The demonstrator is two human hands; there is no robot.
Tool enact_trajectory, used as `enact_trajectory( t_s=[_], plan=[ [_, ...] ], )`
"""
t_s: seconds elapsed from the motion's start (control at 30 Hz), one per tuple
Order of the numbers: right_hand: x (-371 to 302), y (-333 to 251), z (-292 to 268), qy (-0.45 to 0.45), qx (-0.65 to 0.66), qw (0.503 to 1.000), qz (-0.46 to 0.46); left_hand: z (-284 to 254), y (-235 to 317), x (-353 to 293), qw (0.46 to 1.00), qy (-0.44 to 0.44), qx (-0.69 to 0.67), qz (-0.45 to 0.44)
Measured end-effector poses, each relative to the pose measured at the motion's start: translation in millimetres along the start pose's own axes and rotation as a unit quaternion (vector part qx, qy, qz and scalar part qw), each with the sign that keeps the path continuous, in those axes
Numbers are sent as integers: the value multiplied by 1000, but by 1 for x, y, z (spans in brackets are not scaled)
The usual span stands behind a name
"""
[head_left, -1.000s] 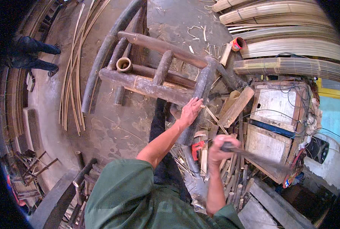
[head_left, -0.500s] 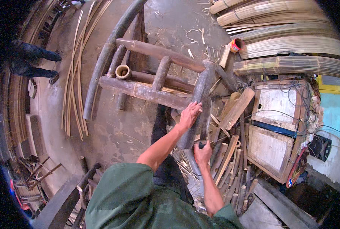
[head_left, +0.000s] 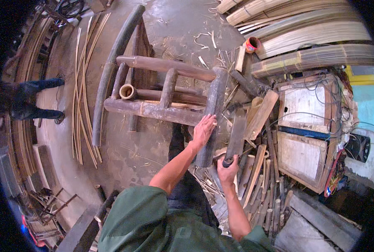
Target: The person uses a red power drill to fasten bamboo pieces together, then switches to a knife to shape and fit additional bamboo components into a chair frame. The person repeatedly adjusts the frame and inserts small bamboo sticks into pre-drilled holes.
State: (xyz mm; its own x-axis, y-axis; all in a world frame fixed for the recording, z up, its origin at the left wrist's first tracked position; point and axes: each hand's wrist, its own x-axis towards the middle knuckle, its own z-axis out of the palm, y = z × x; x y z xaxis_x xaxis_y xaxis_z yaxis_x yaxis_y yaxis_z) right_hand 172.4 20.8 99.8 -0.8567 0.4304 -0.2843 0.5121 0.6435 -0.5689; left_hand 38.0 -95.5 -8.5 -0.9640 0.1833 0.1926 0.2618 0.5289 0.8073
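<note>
A frame of thick brown bamboo poles (head_left: 166,66) stands before me, with crosspieces joining its long rails. At its near right end is a stout bamboo post (head_left: 215,90). My left hand (head_left: 203,131) is closed over the lower part of this post; a small pale bit shows by its fingers, too small to name. To the right of the post, my right hand (head_left: 227,169) grips the dark handle of a machete (head_left: 237,132). Its broad grey blade points away from me, apart from the post. An open cut bamboo end (head_left: 127,91) sticks up at the frame's left.
Split and cut bamboo pieces (head_left: 260,197) lie heaped at right, beside a worn white-panelled cabinet (head_left: 302,155) with loose cables. Bundles of thin strips (head_left: 313,40) and a red tin (head_left: 252,44) lie beyond. Long strips (head_left: 82,84) and another person's legs (head_left: 40,96) are at left.
The machete has moved right, away from the post, and its blade now shows broad side on. My left hand stays on the post. The view has shifted slightly.
</note>
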Motion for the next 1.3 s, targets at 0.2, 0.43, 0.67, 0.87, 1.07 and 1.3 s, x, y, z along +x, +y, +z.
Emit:
enact_trajectory(
  t_s=[0.2,0.43,0.67,0.87,1.07,1.3],
  plan=[
    [5,-18,-15,-52,-104,993,-31,-10,-9,6,997,-50,-28,42],
    [72,-11,-8,22,137,982,-129,-80,59,21,993,-113,-32,17],
    [126,-4,9,-103,155,982,12,-89,72,41,979,-203,23,7],
    [123,10,12,-191,113,972,-80,-79,76,40,983,-176,42,-22],
    [121,-24,-13,-24,119,986,-116,-79,82,43,987,-155,47,-19],
    [128,-1,9,-228,72,966,-100,-82,76,23,992,-109,61,-30]
  ],
)
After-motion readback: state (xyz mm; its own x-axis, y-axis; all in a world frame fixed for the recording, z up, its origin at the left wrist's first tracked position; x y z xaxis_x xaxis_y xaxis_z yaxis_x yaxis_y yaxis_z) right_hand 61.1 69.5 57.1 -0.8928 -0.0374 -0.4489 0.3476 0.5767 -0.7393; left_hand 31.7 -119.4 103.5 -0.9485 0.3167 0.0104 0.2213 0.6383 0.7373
